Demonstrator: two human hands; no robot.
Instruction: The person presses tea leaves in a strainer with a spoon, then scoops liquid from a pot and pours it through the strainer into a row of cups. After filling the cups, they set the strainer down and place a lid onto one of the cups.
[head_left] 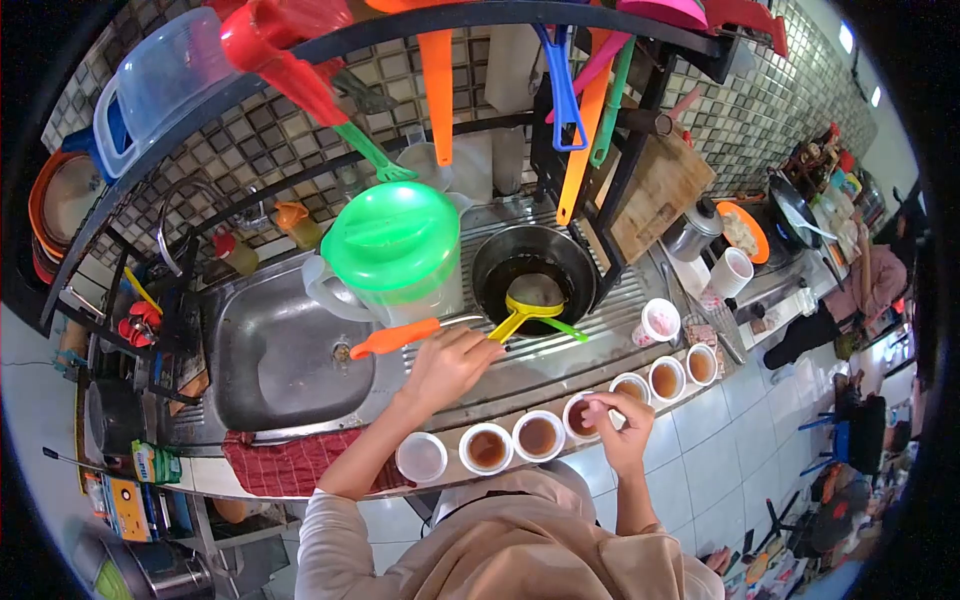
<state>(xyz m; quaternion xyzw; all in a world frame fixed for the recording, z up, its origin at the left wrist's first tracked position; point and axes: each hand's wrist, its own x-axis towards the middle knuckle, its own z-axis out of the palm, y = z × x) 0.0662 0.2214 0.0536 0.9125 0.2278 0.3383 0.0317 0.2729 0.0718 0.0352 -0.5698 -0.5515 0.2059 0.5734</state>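
Note:
My left hand (450, 368) is closed on the yellow handle of a strainer (520, 312), whose mesh bowl rests over a dark pot (490, 262) of dark liquid. An orange-handled utensil (395, 338) lies beside that hand, its metal shaft running toward the pot. Over the row of white cups, my right hand (625, 428) holds nothing, fingers loosely bent and apart, overlapping a cup of brown drink (572, 420). Left of it stand two more filled cups (535, 437) and a paler one (422, 457); several others (667, 380) are to the right.
A pitcher with a green lid (392, 240) stands between the steel sink (290, 350) and the pot. A red cloth (300, 462) hangs over the counter edge. Hanging utensils (435, 90) cross above. Stacked cups (732, 272) and an orange plate (742, 215) sit right; another person (870, 280) is beyond.

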